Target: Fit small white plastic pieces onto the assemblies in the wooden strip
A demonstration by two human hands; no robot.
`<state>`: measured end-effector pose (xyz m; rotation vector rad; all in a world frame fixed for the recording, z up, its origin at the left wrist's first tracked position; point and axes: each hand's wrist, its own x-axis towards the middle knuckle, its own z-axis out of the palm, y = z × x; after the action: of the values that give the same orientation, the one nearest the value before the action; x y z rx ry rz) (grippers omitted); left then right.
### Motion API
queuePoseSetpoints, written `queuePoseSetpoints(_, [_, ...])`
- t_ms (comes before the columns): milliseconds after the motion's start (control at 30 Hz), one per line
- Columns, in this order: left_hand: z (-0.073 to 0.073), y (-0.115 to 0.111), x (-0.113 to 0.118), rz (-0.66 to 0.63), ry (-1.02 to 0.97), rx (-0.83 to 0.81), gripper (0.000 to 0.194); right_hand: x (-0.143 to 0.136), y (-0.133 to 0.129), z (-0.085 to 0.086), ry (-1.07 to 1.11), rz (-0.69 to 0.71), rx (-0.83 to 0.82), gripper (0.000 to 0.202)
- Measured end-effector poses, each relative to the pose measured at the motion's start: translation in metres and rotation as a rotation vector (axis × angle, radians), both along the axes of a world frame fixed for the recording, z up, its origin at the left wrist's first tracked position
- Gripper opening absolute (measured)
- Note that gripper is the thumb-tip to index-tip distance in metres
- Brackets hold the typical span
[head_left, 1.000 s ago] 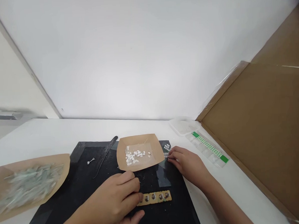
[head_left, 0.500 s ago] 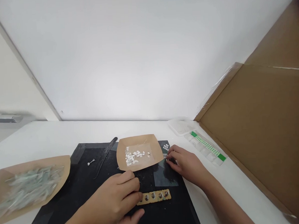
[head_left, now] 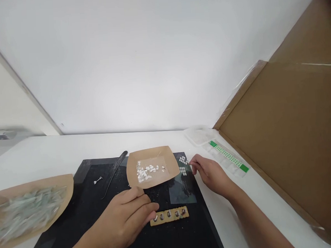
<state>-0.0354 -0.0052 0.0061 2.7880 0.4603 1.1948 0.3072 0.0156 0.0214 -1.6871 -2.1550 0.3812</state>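
Note:
My left hand (head_left: 128,216) reaches over the black mat, its thumb and fingertips pressed together at the left end of a yellowish strip (head_left: 170,217). Several small shiny metal pieces sit in a row on this strip. Whatever the left fingertips pinch is too small to make out. At the mat's right edge, my right hand (head_left: 208,173) has its thumb and forefinger closed by the upper group of small white pads (head_left: 183,160). I cannot tell what, if anything, is between those fingers. A second group of white pads (head_left: 182,171) lies just below.
A cardboard tray (head_left: 171,159) with loose white pieces stands behind the strip. To its left lie black tweezers (head_left: 114,173) and a small metal part (head_left: 97,180). Another tray (head_left: 68,184) holds plastic packets. Beyond my right hand are a green-labelled clear case (head_left: 229,157) and a cardboard wall (head_left: 288,132).
My right hand has moved up and right, from the lower group of pads to the upper one. My left thumb has closed against the fingers, and the strip's left end now shows.

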Motion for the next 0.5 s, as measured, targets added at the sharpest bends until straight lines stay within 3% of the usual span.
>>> queuePoseSetpoints(167, [-0.0065, -0.0015, -0.0058, 0.033, -0.096, -0.025, 0.022, 0.0065, 0.0039, -0.0042, 0.035, 0.001, 0.007, 0.031])
queuePoseSetpoints(333, [-0.0076, -0.0023, -0.01, 0.081, -0.132, -0.016, 0.04, 0.0072, 0.0051, -0.0073, 0.034, 0.076, -0.008, 0.023])
queuePoseSetpoints(500, [-0.0066, -0.0028, -0.0096, 0.026, -0.111, -0.009, 0.041, 0.0024, 0.0021, -0.0094, -0.025, 0.151, 0.025, 0.01])
